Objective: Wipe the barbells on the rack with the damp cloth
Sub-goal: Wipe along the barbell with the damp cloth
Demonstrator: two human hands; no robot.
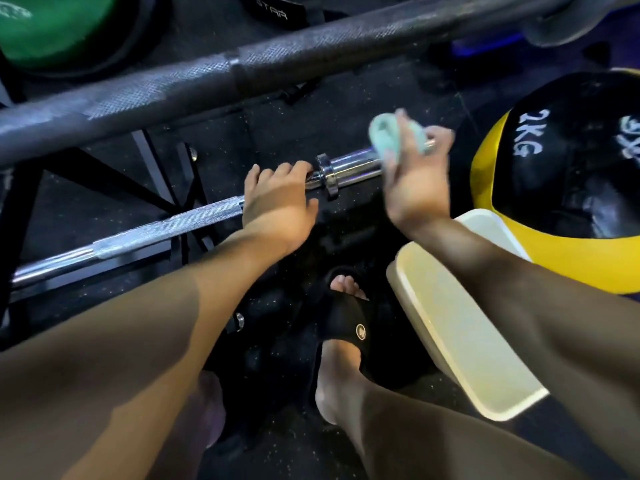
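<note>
A chrome barbell (pixel 166 225) lies low across the black rack (pixel 162 188), its shiny sleeve (pixel 353 168) pointing right. My left hand (pixel 277 199) grips the bar just left of the sleeve collar. My right hand (pixel 415 174) holds a pale green cloth (pixel 388 133) wrapped over the sleeve's right end. A thicker dark barbell (pixel 242 71) runs diagonally above, nearer the camera; neither hand touches it.
A black and yellow medicine ball (pixel 571 188) sits at the right, a green ball (pixel 52 29) at top left. A cream rectangular tub (pixel 460 327) stands on the floor under my right forearm. My foot in a black sandal (pixel 346 327) is below the bar.
</note>
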